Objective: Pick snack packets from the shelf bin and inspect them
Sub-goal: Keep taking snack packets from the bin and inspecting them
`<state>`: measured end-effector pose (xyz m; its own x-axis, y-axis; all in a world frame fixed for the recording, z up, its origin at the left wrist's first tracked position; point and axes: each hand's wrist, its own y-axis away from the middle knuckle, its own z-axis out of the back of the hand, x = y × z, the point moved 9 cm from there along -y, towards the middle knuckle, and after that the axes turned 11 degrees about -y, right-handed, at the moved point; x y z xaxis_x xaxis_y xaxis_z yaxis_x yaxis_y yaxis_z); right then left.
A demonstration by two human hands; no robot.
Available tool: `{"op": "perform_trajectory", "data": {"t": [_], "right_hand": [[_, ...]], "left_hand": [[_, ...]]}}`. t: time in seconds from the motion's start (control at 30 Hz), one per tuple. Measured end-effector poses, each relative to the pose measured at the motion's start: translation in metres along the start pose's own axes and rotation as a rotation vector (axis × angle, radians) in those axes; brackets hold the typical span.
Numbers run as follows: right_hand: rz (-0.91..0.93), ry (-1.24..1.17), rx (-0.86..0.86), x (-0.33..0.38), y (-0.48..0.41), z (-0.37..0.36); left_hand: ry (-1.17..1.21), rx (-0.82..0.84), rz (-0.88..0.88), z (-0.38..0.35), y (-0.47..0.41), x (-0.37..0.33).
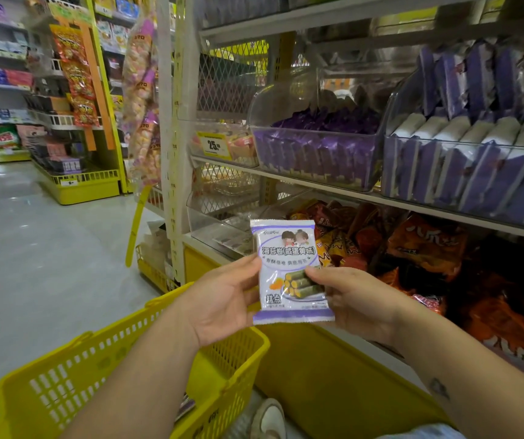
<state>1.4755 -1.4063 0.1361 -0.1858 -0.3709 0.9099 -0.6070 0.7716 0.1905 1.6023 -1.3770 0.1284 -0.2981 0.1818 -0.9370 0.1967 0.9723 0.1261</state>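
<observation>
**Item: snack packet [286,267], held for inspection**

- Grip: left hand [222,299] pinches the packet's left edge, thumb on the printed face and fingers behind. Right hand [359,299] does likewise on the right edge. Both clamp on the packet, which is upright with its face towards the camera.
- Location: in the air between the hands, out of its bin.
- Risks, as judged: both holds are edge-pinches on glossy film, so turning it over to read the back may let one side slip. A dropped packet would likely land in the yellow basket [64,381] below and left of it, or on the floor [32,248]. Squeezing harder could crush the rolls inside.
- Above the packet: a clear bin [317,153] of purple packets. Up and to its right is a second bin [476,172] of purple-and-white packs.
- Right of the packet: orange packets [428,245], loosely heaped.
- Above and left of it: a yellow price tag [213,144].
- Far left of it: a pale, glossy aisle floor with stocked shelving beyond.
</observation>
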Motion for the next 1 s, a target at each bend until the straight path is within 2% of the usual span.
{"op": "perform_trajectory", "data": {"t": [0.1,0.17,0.23,0.3,0.37,0.43,0.5,0.6,0.73,0.83,1.0], "right_hand": [[-0.003,-0.108,-0.001,0.003,0.000,-0.002],[0.000,-0.144,-0.001,0.003,0.001,-0.004],[0.039,-0.113,-0.017,0.004,0.001,-0.005],[0.135,-0.041,-0.082,0.009,0.000,-0.003],[0.261,0.055,-0.168,0.015,0.001,-0.003],[0.377,0.234,-0.191,0.019,0.004,-0.011],[0.433,0.344,-0.104,0.015,0.006,-0.027],[0.432,0.321,0.008,0.006,0.005,-0.040],[0.484,0.318,-0.030,0.016,0.006,-0.032],[0.546,0.274,-0.105,0.030,0.009,-0.020],[0.586,0.224,-0.123,0.051,0.012,-0.012]], "left_hand": [[0.041,0.056,0.015,-0.004,0.000,0.005],[0.045,0.037,0.000,-0.004,-0.002,0.004],[-0.037,-0.095,-0.049,0.002,-0.005,0.002],[-0.298,-0.308,-0.170,0.011,-0.002,-0.007],[-0.498,-0.367,-0.327,0.002,0.002,-0.019],[-0.489,-0.269,-0.350,-0.015,0.000,-0.016],[-0.375,-0.178,-0.301,-0.024,-0.003,-0.009],[-0.197,-0.143,-0.316,-0.024,-0.002,-0.010],[-0.015,-0.121,-0.339,-0.020,0.000,-0.014],[0.019,-0.069,-0.382,-0.020,0.001,-0.022],[0.003,0.023,-0.379,-0.025,-0.002,-0.021]]}}
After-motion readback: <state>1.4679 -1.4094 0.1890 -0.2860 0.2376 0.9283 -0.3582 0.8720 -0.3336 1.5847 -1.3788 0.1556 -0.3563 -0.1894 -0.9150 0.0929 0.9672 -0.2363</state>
